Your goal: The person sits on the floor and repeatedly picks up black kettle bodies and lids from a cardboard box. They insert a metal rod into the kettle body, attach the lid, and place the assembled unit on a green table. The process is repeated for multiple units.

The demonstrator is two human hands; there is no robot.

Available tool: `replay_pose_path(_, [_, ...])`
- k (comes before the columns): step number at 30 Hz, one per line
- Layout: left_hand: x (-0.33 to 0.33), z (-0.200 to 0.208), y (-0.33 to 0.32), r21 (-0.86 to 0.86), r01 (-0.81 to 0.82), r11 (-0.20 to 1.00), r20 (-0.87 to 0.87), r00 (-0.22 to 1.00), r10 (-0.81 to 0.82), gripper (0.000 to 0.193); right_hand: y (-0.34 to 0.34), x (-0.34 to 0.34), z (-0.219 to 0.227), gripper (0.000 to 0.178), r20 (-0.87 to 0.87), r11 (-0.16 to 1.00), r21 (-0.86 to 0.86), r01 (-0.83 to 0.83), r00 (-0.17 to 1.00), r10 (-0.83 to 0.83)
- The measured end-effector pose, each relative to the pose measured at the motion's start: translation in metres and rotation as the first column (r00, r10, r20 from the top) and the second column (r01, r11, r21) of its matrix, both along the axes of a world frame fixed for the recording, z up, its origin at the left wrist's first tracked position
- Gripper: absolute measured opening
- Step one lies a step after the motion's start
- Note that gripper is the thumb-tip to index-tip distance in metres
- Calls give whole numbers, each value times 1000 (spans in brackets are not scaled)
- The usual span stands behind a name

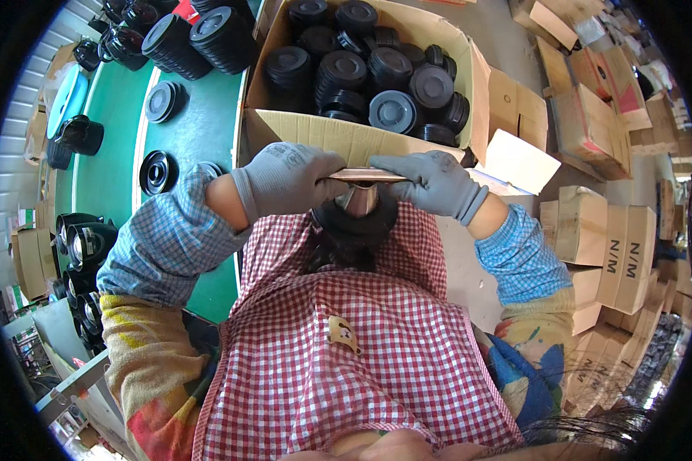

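Both my hands wear grey gloves and meet in front of the apron at the box's near side. Between them is a thin, flat, copper-edged piece (367,175), seen almost edge-on, so its full shape is hidden. My left hand (288,180) pinches its left end, and my right hand (430,182) grips the right end with the fingers laid along it. Just under it shows a shiny tapered metal part (359,201); I cannot tell whether the two are joined. Lower down, a dark round part (355,230) sits at my lap, partly in shadow.
An open cardboard box (307,127) full of black round lids stands ahead. Left of it runs a green work table (196,138) with stacked black lids (168,46), loose lids (158,172) and black pots (81,136). Cardboard cartons (580,227) are piled on the right.
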State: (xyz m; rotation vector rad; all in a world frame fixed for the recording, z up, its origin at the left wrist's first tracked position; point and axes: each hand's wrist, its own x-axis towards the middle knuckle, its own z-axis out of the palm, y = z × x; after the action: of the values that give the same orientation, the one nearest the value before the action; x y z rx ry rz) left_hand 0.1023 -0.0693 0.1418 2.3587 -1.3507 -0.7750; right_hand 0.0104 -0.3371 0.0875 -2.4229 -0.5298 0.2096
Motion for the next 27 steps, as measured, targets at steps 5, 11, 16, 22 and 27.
replay_pose_path(5, [2, -18, -4, -39, 105, 994, 13, 994, -105, 31, -1, 0, 7, 47, -103, 997, -17, -76, 992, 74])
replay_pose_path(11, [-5, -4, -18, 37, 115, 993, -101, 989, -111, 28, -15, 37, -2, 55, 17, 866, -189, -463, 880, 474])
replay_pose_path(16, [11, -14, -23, -1, 85, 996, -203, 976, -84, 30, -8, 30, -43, 79, 189, 934, 134, -332, 934, 305])
replay_pose_path(22, [39, -61, -7, -30, -11, 1000, -265, 964, 2, 41, 11, 29, -33, 76, 151, 956, 51, -289, 948, 279])
replay_pose_path(27, [63, -82, -31, 21, 47, 999, -204, 978, -42, 33, 49, 5, -13, 75, 86, 917, 208, -341, 940, 330])
